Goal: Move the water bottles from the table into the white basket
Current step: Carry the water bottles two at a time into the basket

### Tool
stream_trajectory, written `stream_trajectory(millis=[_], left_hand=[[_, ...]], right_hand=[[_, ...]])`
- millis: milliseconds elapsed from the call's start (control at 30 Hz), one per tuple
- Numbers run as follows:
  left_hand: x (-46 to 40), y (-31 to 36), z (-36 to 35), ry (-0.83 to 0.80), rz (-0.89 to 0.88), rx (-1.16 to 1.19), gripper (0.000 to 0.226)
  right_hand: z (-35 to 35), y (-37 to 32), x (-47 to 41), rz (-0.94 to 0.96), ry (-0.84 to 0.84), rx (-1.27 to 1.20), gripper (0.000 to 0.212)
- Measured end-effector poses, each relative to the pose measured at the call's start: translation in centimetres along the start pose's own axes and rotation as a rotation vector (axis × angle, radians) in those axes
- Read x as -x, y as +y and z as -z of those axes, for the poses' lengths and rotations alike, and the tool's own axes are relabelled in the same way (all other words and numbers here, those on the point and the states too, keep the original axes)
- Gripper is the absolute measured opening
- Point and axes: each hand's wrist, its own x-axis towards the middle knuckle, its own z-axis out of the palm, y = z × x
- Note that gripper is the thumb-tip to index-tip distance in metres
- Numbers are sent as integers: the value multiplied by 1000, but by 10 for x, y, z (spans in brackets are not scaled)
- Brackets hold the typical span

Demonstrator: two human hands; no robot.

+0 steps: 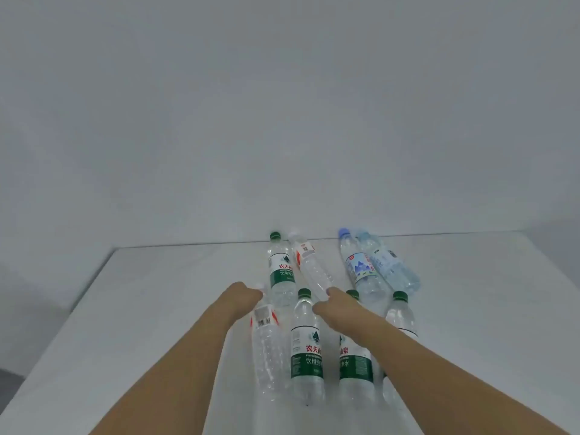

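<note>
White table [157, 309] against a plain grey-white wall. Left hand [243, 298] curled at the neck of a ribbed, clear red-label bottle [266, 346]; actual grip impossible to tell. Right hand [332, 304] touching the base of another red-label bottle [310, 268]; closure also unclear. Further out, four smooth green-label bottles [306, 350] and two pale blue bottles [361, 268], all lying flat on the table. White basket not visible. Judging by that, barely begun: eight bottles left.

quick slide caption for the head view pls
Both hands, left and right, reach over water bottles lying on a white table.
</note>
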Motion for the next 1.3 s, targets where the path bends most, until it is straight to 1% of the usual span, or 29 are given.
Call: stream_trajectory(millis=[33, 67, 100, 167, 233, 300, 333, 433, 533, 600, 800, 867, 967, 1033, 1200, 1300], left_hand=[[-11, -5, -7, -5, 11, 82, 43], [-24, -13, -12, -5, 37, 160, 47], [-34, -19, -18, -37, 51, 227, 51], [-50, -31, -31, -95, 95, 346, 51], [-63, -39, -42, -106, 139, 476, 56], [-75, -45, -45, -100, 146, 532, 63], [-82, -47, -44, -121, 146, 533, 60], [-87, -49, -29, -273, 185, 565, 32], [-93, -58, -14, -364, 201, 667, 20], [-96, -65, -13, -393, 194, 724, 18], [-96, -60, -23, -334, 229, 774, 28], [-95, -58, -23, -315, 245, 784, 28], [-96, -58, -24, -311, 249, 789, 24], [-98, -58, -25, -301, 237, 777, 23], [-83, -61, -27, -187, 209, 770, 22], [-56, -68, -25, -130, 179, 891, 13]], right_hand=[[-11, 1, -11, -36, -13, -40, 47], [-21, 4, -24, -72, -19, -88, 44], [-31, 8, -36, -92, -30, -139, 40], [-48, 15, -59, -112, -33, -209, 30], [-60, 21, -79, -131, -3, -229, 32], [-67, 24, -92, -167, 5, -254, 39], [-69, 27, -99, -186, -1, -271, 40], [-67, 31, -107, -221, -44, -317, 38], [-61, 35, -109, -235, -93, -352, 46], [-62, 37, -111, -238, -114, -362, 52], [-73, 31, -122, -280, -60, -406, 61], [-73, 30, -125, -299, -65, -429, 55], [-72, 31, -127, -314, -74, -467, 42], [-73, 31, -127, -300, -68, -478, 39], [-70, 35, -99, -242, -4, -538, 25], [-65, 36, -64, -175, -4, -567, 23]])
